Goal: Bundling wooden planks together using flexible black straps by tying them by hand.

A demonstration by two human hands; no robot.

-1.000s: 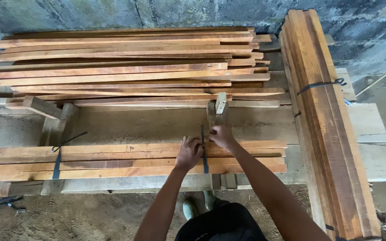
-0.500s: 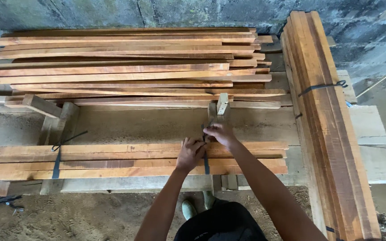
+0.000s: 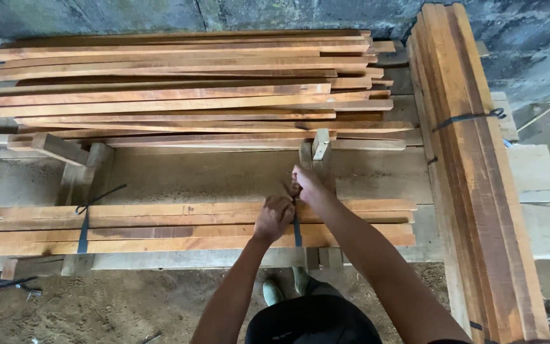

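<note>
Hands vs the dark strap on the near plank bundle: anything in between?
Nothing visible. The left hand and right hand are already at the dark strap, where it crosses the near plank bundle. Whether the fingers grip it cannot be told.

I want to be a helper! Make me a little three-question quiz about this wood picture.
1. True or false: both hands are at the dark strap round the front bundle.
2. How many straps show on the front bundle? A) one B) two C) four
3. Which way does the tied bundle at the right run: across like the front bundle, or front to back?

Key
1. True: the left hand and right hand meet at the strap.
2. B: a second strap is further left.
3. Front to back.
</note>
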